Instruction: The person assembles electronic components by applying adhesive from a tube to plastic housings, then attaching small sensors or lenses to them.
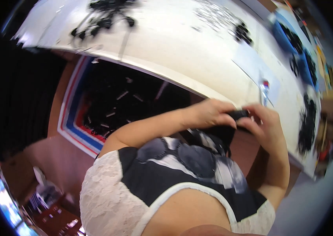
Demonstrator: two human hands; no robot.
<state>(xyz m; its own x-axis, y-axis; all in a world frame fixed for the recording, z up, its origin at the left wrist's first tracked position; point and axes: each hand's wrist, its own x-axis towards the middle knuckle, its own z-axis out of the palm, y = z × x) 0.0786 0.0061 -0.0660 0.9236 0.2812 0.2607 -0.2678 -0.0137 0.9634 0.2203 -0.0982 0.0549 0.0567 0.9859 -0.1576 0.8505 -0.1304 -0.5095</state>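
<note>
My left hand (213, 113) and my right hand (265, 122) meet at the near edge of the white table (166, 63). Between them is a small black piece (238, 114), short and rounded. The fingers of both hands are closed on its two ends, and they partly cover it. Blur and its small size keep me from telling its exact kind. A sheet of pale paper (249, 59) lies on the table just beyond my right hand, with a small clear bottle with a red cap (265, 89) on it.
Black long-stemmed parts (107, 17) lie at the far left. Small shiny pieces (215, 15) are scattered beside a black cluster (243, 32). Blue bins (286, 33), scissors (294, 66) and black strips (307, 126) line the right. Below the table's edge, a striped container (70, 102) holds black pieces.
</note>
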